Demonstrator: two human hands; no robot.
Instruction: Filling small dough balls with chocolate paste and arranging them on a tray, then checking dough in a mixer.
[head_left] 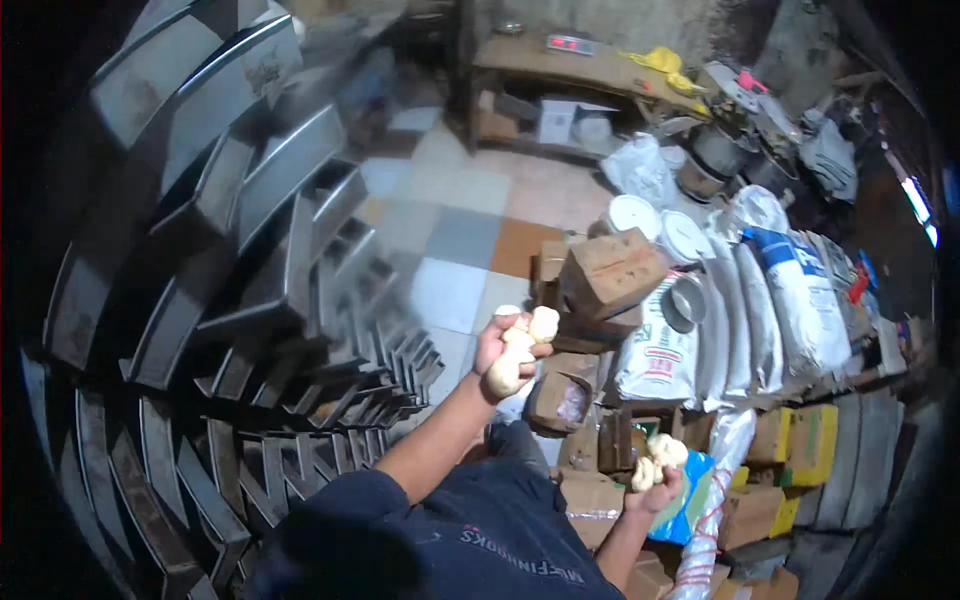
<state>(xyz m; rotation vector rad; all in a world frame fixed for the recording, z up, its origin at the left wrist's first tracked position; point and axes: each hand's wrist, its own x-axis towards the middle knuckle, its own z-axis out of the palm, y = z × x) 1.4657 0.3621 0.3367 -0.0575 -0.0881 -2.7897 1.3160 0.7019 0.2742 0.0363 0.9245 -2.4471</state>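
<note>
Held out in front of my body, my left hand (pixel 488 347) is closed around several pale, rounded lumps of dough (pixel 520 343). Some of the lumps bulge out past its fingers and palm. Lower and to the right, my right hand (pixel 656 496) grips more cream-coloured dough lumps (pixel 667 451), which rise above its fingertips. Both hands are in the air, well apart. A small open carton (pixel 562 400) with something clear inside stands below and right of my left hand. Beside my right hand lies a blue and green packet (pixel 684 503).
Metal trays (pixel 265 190) are stacked along the whole left side. Full white sacks (pixel 657 345), a brown carton (pixel 612 270), lidded white tubs (pixel 633 215) and a metal bowl (pixel 688 300) crowd the right. A wooden table (pixel 600 75) bearing a scale (pixel 570 45) stands beyond the tiled floor (pixel 465 238).
</note>
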